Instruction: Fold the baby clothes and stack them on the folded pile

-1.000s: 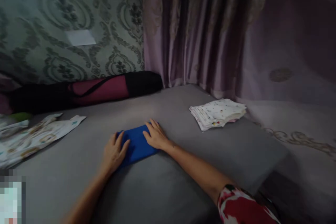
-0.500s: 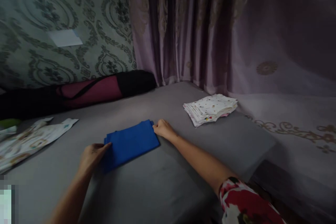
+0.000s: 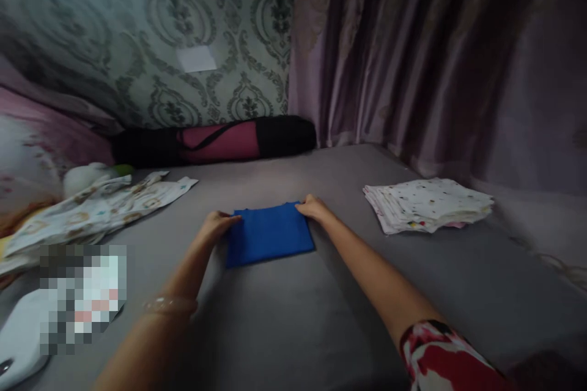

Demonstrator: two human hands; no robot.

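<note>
on my feed: blue folded cloth [image 3: 273, 235] lies flat on the grey bed [image 3: 284, 324], between my two sets of fingers. long axis runs across, left fingers to right fingers, right end a touch farther off. straight near edge faces me; uneven far edge points at the wall.

left hand [image 3: 215, 225]: thumb on top, fingers clamped on the cloth's far left corner. right hand [image 3: 314, 206]: fingers pinching the far right corner.

only container i'd tag: long black and maroon bag [image 3: 233, 142], well beyond both sets of fingers, lying roughly parallel to the cloth along the wall. contents hidden, can't tell.

right of the right fingers, well apart: stack of white patterned cloths [image 3: 428, 203]. left of the left fingers: rumpled white patterned cloth [image 3: 114, 211]. nearer me on that side: white object [image 3: 26, 327], partly pixelated.
</note>
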